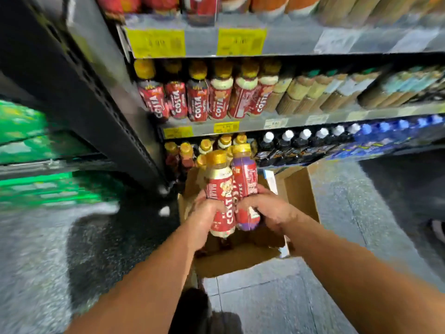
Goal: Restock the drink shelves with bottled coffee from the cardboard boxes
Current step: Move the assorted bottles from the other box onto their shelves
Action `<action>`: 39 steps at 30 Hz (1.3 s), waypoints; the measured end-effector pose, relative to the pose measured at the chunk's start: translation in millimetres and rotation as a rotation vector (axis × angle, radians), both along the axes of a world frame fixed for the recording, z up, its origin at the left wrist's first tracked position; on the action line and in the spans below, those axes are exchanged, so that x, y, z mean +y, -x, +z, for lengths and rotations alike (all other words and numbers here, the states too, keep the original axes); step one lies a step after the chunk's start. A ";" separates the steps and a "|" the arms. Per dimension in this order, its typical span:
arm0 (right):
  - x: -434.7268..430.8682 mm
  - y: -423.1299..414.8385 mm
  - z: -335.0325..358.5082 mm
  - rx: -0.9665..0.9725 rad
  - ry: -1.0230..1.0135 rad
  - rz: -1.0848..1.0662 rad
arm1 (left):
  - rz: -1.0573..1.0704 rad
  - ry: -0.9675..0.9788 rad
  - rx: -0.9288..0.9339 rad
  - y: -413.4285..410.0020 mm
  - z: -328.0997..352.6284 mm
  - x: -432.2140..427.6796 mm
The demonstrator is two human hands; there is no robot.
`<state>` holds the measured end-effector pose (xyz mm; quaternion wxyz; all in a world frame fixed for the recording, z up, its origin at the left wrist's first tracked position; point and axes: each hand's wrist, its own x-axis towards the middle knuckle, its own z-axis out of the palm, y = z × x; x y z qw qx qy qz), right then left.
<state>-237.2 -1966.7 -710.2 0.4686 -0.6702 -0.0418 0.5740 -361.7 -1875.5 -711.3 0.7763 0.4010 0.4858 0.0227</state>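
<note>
- Left hand [204, 214] is curled round the lower half of a cream-topped red bottle [219, 186]; the right hand [266, 208] grips a purple-banded bottle [245, 175] the same way. Both bottles are roughly upright, held above the open cardboard box [299, 189] on the floor and close to the shelving.
- The 2 bottles touch along their sides. Each is held low, so its upper part is free to swing. A knock between them could twist 1 out of its grip, and it would likely drop into the box or onto the hard floor [349, 213].
- Just beyond them stand gold-capped bottles [186, 150], packed close under the shelf rail [313, 120]. Pushing in at a tilt could topple that front row or catch a cap on the rail.
- The 2 labels differ, so setting both in 1 lane would mix varieties. The row of red bottles [197, 102] above looks sorted by kind.
- Edges are smeared throughout, which suggests quick movement. I judge haste the likeliest cause of any slip.
</note>
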 end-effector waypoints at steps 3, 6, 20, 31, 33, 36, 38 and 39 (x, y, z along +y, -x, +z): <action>-5.5 4.3 62.5 0.012 -0.114 0.023 | -0.042 -0.090 -0.129 1.5 59.1 -1.8; -15.5 8.0 125.4 -0.028 -0.208 0.038 | -0.036 -0.157 -0.177 6.4 125.4 -7.6; -57.6 17.6 409.4 -0.303 -0.578 0.010 | 0.031 -0.530 -0.375 21.6 406.5 -41.8; -57.3 26.7 540.4 -0.491 -0.734 0.014 | 0.084 -0.808 -0.532 30.2 541.4 -44.7; -52.0 25.8 559.0 -0.527 -0.751 0.007 | 0.114 -0.841 -0.558 28.5 559.3 -41.1; -39.3 20.8 586.1 -0.576 -0.778 -0.023 | 0.153 -0.874 -0.584 20.9 585.3 -31.6; -27.8 13.5 605.9 -0.619 -0.783 -0.036 | 0.175 -0.891 -0.619 12.2 603.1 -23.4; -21.0 8.3 616.3 -0.640 -0.786 -0.041 | 0.186 -0.904 -0.636 7.4 612.5 -18.9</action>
